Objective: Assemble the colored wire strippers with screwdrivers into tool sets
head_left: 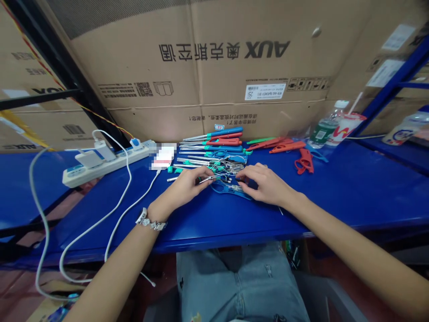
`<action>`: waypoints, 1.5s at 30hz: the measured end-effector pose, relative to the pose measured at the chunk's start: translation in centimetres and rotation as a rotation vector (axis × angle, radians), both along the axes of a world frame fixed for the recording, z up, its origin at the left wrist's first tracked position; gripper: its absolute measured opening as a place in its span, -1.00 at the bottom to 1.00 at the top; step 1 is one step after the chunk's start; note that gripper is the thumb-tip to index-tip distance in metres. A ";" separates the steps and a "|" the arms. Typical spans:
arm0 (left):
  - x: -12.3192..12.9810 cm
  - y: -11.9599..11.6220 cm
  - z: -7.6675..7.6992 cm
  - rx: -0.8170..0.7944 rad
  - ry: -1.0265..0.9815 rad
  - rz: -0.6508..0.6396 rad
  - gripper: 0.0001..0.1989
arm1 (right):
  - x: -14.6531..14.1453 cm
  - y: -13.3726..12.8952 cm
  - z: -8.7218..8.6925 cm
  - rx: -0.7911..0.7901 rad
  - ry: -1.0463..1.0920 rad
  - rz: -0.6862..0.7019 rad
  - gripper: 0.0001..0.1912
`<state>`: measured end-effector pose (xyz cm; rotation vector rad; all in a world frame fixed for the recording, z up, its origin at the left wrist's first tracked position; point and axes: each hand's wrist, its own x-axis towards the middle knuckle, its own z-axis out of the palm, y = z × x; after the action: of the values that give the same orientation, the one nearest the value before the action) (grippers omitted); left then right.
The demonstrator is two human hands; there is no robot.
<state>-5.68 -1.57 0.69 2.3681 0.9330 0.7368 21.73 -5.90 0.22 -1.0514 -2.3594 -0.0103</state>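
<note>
My left hand [194,181] pinches a thin metal rod [206,179] near the middle of the blue table. To its right, my right hand [263,181] is curled, thumb and fingers close together at the wires; what they hold is too small to tell. Between and just beyond the hands lie thin white wires [231,166]. A blue handle part [231,188] lies beneath them on the table. Behind the hands is a row of long lighters with metal rods and blue or red handles [228,141].
A power strip [107,164] with plugs and white cables lies at the left, beside a phone [164,156]. Red handle shells [304,161] are at the right, near a bottle [323,127] and a cup [346,127]. A large cardboard box [217,89] stands behind.
</note>
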 end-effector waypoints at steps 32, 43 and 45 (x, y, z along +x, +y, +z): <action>0.3 -0.4 0.0 0.030 0.004 -0.078 -0.80 | -0.6 0.2 0.6 -0.043 -0.029 0.103 -0.84; 0.5 -0.7 0.3 0.016 0.004 -0.066 -0.77 | -0.9 -0.3 0.5 -0.083 0.018 0.000 -0.65; 0.5 -0.8 0.4 -0.021 -0.008 -0.064 -0.77 | -0.7 -0.4 0.4 -0.104 0.002 -0.038 -0.69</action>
<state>-5.13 -2.36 1.05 2.3635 0.8534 0.7072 20.99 -6.30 0.57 -1.1447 -2.3592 0.0998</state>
